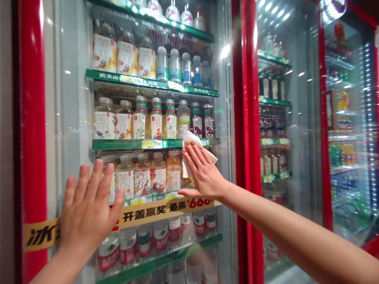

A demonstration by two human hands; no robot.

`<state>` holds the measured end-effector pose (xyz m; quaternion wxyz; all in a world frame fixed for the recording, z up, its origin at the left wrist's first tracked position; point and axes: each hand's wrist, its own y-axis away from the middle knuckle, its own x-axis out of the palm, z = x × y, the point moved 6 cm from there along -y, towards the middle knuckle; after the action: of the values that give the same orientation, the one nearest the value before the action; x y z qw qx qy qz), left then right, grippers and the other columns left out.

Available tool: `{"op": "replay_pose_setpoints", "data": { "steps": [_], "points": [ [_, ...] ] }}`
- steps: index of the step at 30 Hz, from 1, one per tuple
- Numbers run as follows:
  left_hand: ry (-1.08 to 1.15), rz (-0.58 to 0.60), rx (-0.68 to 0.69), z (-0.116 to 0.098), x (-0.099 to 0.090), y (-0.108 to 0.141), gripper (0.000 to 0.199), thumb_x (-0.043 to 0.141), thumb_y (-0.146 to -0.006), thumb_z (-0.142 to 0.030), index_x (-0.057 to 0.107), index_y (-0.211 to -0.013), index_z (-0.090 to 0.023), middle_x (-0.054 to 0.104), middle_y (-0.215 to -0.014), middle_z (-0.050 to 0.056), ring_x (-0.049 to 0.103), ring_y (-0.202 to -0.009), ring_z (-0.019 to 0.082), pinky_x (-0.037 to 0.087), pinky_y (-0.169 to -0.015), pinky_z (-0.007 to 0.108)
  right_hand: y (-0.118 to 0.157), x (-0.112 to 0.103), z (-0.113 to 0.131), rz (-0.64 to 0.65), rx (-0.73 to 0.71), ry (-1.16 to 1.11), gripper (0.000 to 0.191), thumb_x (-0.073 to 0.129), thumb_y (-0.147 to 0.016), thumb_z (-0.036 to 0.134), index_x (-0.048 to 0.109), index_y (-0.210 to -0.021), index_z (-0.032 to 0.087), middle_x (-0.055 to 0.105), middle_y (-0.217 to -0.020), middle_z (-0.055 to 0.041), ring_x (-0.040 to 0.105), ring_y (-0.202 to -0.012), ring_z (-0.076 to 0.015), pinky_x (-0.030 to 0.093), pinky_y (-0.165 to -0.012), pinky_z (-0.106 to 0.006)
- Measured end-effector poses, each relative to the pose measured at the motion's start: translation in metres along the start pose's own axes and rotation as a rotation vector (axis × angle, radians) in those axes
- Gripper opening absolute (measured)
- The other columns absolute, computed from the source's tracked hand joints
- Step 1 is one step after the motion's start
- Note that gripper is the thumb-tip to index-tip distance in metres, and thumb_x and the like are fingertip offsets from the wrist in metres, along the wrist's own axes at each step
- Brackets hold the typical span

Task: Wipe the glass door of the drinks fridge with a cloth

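Observation:
My right hand [201, 171] lies flat over a white wipe [189, 139], holding it pressed against the glass door [74, 130] of a drinks cooler. The wipe sticks out above the fingertips and on both sides of the fingers; its middle is hidden beneath them. My left hand [89, 213] is open, its fingers stretched upward at the lower left of the door, over a gold printed strip [145, 213]. Whether that palm touches the glass I cannot tell. The left hand holds nothing that I can see.
Behind the glass, several green-edged shelves [130, 144] carry rows of bottles [139, 122]. A red door frame [32, 118] runs up the left side and a red post [250, 130] up the right. Further right stands another glass-fronted cooler [304, 118] with drinks.

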<state>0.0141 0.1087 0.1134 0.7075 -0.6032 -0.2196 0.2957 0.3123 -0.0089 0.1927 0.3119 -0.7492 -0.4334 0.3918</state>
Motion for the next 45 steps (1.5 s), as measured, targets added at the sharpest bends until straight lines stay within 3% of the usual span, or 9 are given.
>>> {"op": "replay_pose_setpoints", "data": {
  "steps": [6,12,17,24,29,35,41,43,45],
  "points": [
    [0.011,0.012,-0.005,0.001,0.000,-0.001,0.086,0.058,-0.104,-0.032,0.015,-0.178,-0.033,0.018,-0.185,0.004,0.021,-0.171,0.042,0.017,-0.140,0.071,-0.043,-0.036,-0.093,-0.097,0.632,-0.042,0.121,0.003,-0.099,0.090,0.004,-0.174,-0.005,-0.003,-0.185,-0.0277,-0.002,-0.174,-0.0387,0.009,-0.141,-0.060],
    [-0.015,0.017,-0.003,0.001,0.000,0.001,0.086,0.058,-0.104,-0.031,0.014,-0.178,-0.030,0.019,-0.184,0.007,0.022,-0.171,0.043,0.020,-0.139,0.073,-0.063,-0.022,-0.058,-0.047,0.384,-0.008,0.115,0.013,-0.099,0.091,-0.005,-0.177,0.009,0.001,-0.187,-0.0198,-0.001,-0.175,-0.0330,0.015,-0.141,-0.061],
    [-0.006,0.012,0.004,0.000,-0.005,-0.001,0.087,0.060,-0.103,-0.031,0.016,-0.178,-0.032,0.022,-0.185,0.007,0.025,-0.170,0.041,0.021,-0.140,0.069,-0.073,-0.036,-0.120,-0.125,0.709,-0.034,0.118,0.013,-0.099,0.089,-0.004,-0.175,0.000,-0.001,-0.185,-0.0281,0.000,-0.174,-0.0399,0.011,-0.139,-0.068],
    [0.008,-0.006,0.117,0.012,-0.011,-0.038,0.079,0.056,-0.107,-0.040,0.022,-0.177,-0.032,0.029,-0.183,0.007,0.032,-0.168,0.039,0.021,-0.139,0.066,-0.020,-0.014,-0.080,-0.055,0.426,0.026,0.115,0.020,-0.100,0.089,-0.005,-0.177,0.008,0.000,-0.187,-0.0217,-0.001,-0.175,-0.0342,0.017,-0.140,-0.061],
    [-0.033,0.052,0.132,0.017,0.002,-0.048,0.078,0.047,-0.109,-0.045,0.014,-0.178,-0.031,0.018,-0.185,0.007,0.024,-0.171,0.041,0.016,-0.139,0.072,-0.080,-0.041,-0.118,-0.143,0.628,-0.017,0.112,0.010,-0.100,0.088,-0.001,-0.177,0.007,0.003,-0.186,-0.0231,0.001,-0.175,-0.0380,0.013,-0.138,-0.070],
    [-0.007,0.040,0.071,0.018,-0.001,-0.039,0.082,0.047,-0.109,-0.051,0.007,-0.179,-0.031,0.014,-0.186,0.005,0.019,-0.173,0.036,0.012,-0.141,0.066,-0.063,-0.022,0.009,0.014,-0.297,-0.051,0.109,0.022,-0.099,0.092,0.014,-0.179,0.019,0.016,-0.187,-0.0078,0.009,-0.175,-0.0261,0.014,-0.143,-0.051],
    [-0.017,0.044,0.000,0.023,0.005,-0.031,0.090,0.049,-0.108,-0.058,0.000,-0.179,-0.030,0.008,-0.187,0.006,0.013,-0.174,0.033,0.010,-0.142,0.064,-0.102,-0.046,-0.095,-0.240,0.446,-0.105,0.101,0.018,-0.108,0.079,0.015,-0.176,0.004,0.007,-0.185,-0.0235,0.005,-0.174,-0.0389,0.011,-0.138,-0.070],
    [-0.012,0.006,-0.022,0.024,0.006,-0.028,0.097,0.051,-0.107,-0.062,-0.003,-0.178,-0.025,0.004,-0.187,0.009,0.010,-0.175,0.034,0.011,-0.143,0.063,-0.118,-0.040,-0.063,-0.243,0.305,-0.125,0.095,0.024,-0.109,0.074,0.017,-0.177,0.008,0.011,-0.186,-0.0196,0.007,-0.174,-0.0367,0.009,-0.139,-0.069],
    [-0.031,-0.038,-0.061,0.025,0.006,-0.024,0.102,0.051,-0.106,-0.064,-0.006,-0.178,-0.019,-0.001,-0.187,0.013,0.007,-0.175,0.035,0.011,-0.143,0.061,-0.120,-0.025,0.009,-0.124,-0.140,-0.147,0.083,0.030,-0.110,0.066,0.022,-0.178,0.018,0.021,-0.185,-0.0094,0.014,-0.174,-0.0282,0.012,-0.143,-0.057]
  ]
}}
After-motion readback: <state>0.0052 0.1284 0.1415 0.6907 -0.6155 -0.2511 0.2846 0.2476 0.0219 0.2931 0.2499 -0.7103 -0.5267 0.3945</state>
